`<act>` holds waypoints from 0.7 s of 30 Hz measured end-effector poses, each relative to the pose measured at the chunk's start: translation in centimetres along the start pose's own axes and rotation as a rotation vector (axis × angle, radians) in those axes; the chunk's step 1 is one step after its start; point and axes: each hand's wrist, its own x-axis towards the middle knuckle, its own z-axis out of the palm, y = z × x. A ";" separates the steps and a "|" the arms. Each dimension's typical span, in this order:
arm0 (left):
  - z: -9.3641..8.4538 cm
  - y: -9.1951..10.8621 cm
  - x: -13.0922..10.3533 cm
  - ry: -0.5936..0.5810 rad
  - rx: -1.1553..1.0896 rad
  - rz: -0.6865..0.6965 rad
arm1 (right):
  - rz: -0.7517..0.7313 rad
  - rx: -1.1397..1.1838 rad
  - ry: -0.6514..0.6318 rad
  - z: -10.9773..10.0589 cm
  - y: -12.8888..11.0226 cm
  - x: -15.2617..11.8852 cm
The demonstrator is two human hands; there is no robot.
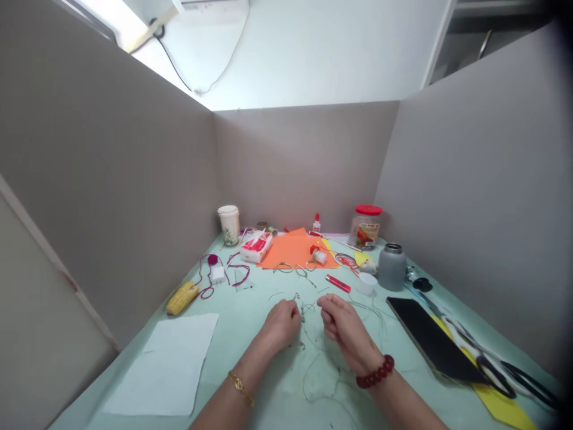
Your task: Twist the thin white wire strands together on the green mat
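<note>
Near the middle of the table, my left hand [283, 323] is closed in a pinch on a thin greenish cord, with a gold bracelet [240, 387] on that wrist. Facing it across a small gap, my right hand [341, 322] pinches a strand of the cord [308, 307] too, its fingers curled; a dark red beaded bracelet [376, 371] circles the wrist. Between the hands the cord forms a small tangle with tiny pieces on it. Loose strands [305, 382] trail over the table below and to the right. The exact grip at the fingertips is too small to make out.
A white sheet [174, 364] and corn cob [182, 297] lie left. Behind are tissues [256, 247], orange paper [286, 249], a red lighter [338, 283] and a white cup [229, 226]. Rightward stand a grey bottle [392, 267] and jar [365, 229], with a phone [434, 340] and scissors [490, 364] nearer.
</note>
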 end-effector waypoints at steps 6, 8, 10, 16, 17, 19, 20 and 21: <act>1.3 -0.3 -1.5 0.177 -0.263 -0.077 | -0.150 -0.098 0.109 2.8 0.8 1.9; 1.4 -0.4 -1.8 0.210 -0.382 -0.062 | -0.276 -0.239 0.097 3.8 1.7 2.5; 1.4 -0.6 -1.9 0.214 -0.510 -0.065 | -0.354 -0.394 0.057 4.3 2.5 2.7; 1.1 -0.9 -1.0 0.176 -0.711 -0.171 | -0.424 -0.812 -0.070 4.0 4.6 1.6; 1.0 -0.9 -1.0 0.183 -0.711 -0.149 | -0.427 -0.856 -0.087 3.9 4.9 1.5; 0.9 -1.0 -0.9 0.198 -0.680 -0.095 | -0.419 -0.912 -0.109 3.6 5.4 1.2; 0.8 -1.0 -1.0 0.185 -0.664 -0.079 | -0.416 -0.922 -0.115 3.5 5.6 1.2; 0.6 -1.1 -1.1 0.157 -0.658 -0.070 | -0.418 -0.916 -0.122 3.3 5.8 1.2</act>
